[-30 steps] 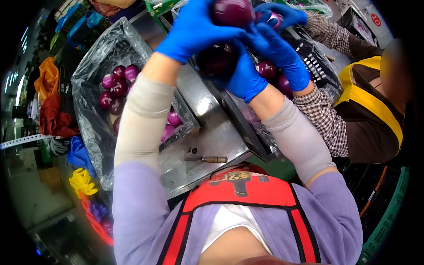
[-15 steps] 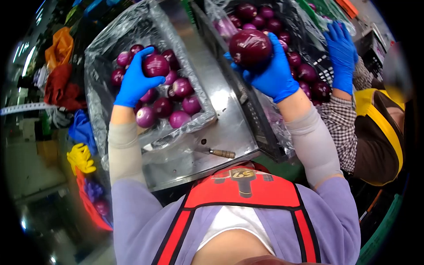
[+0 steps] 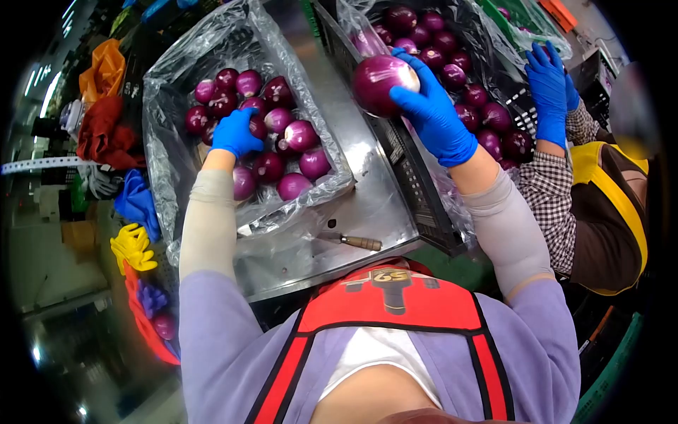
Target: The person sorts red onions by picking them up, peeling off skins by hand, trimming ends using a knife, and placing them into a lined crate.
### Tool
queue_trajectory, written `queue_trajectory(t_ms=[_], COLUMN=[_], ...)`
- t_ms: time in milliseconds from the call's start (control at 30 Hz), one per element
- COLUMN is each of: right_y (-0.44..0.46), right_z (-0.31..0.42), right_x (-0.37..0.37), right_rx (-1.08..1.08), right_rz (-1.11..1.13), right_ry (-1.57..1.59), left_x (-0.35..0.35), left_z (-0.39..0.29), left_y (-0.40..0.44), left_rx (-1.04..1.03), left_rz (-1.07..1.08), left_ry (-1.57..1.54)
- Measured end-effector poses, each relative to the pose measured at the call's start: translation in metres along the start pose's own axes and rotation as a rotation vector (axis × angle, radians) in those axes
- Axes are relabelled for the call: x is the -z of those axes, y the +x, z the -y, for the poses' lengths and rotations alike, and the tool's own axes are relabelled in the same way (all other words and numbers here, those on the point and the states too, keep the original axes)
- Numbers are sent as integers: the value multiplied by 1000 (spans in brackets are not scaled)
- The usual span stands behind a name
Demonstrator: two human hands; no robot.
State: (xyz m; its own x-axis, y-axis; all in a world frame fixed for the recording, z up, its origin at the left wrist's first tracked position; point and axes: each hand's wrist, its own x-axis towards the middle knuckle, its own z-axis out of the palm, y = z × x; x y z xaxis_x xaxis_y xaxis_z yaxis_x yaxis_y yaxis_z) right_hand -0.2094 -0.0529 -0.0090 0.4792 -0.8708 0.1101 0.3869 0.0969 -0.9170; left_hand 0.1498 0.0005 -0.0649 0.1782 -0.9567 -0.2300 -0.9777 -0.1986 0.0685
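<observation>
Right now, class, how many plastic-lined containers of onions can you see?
3: a box under the left hand, a black crate to that box's right, and a green crate at the upper right. Others may be hidden.

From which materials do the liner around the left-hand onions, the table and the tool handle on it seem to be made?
The liner: thin, glossy clear plastic film, by its wrinkles and see-through shine. The table: smooth bare metal, perhaps stainless steel, given its silvery grey and bright glare. The tool handle: probably wood, from its brown colour; its finish is too small to judge.
</observation>
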Motion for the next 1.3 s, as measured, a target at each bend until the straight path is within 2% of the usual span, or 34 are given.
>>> queue_trajectory(t_ms=[33, 100, 167, 300, 367, 500, 567, 600, 667, 700, 767, 833, 933, 1300], right_y=[-2, -7, -8, -7, -9, -10, -13, -13, -15, -15, -14, -14, -11, -9], right_z=[2, 6, 4, -2, -2, 1, 1, 1, 1, 2, 2, 1, 0, -6], right_x=[-2, -9, -11, -12, -11, -13, -14, -16, -19, -20, -20, -18, -17, -17], right_rx=[105, 164, 412, 552, 548, 532, 518, 511, 500, 512, 524, 583, 612, 651], right_rz=[-4, 22, 138, 235, 244, 230, 217, 192, 168, 132, 98, 44, -2, -22], right_ry=[-182, -219, -344, -412, -411, -465, -473, -496, -520, -595, -669, -849, -931, -1032], left_x=[-3, -8, -12, -24, -38, -3, 11, 25, 57, 68, 73, 54, 43, 27], left_z=[-1, -3, -8, 2, 17, -23, -44, -61, -104, -121, -146, -160, -168, -171], left_y=[3, 4, 3, 9, 16, 0, -2, -9, -39, -55, -66, -66, -66, -60], left_rx=[-7, -73, -65, -66, -134, -155, -464, -466, -490, -548, -803, -794, -718, -723], left_rz=[-1, -4, -3, -2, -30, -122, -549, -547, -412, -419, -563, -596, -594, -582], left_ry=[0, -65, -67, -43, -103, -53, -280, -280, -896, -958, -807, -804, -897, -1000])
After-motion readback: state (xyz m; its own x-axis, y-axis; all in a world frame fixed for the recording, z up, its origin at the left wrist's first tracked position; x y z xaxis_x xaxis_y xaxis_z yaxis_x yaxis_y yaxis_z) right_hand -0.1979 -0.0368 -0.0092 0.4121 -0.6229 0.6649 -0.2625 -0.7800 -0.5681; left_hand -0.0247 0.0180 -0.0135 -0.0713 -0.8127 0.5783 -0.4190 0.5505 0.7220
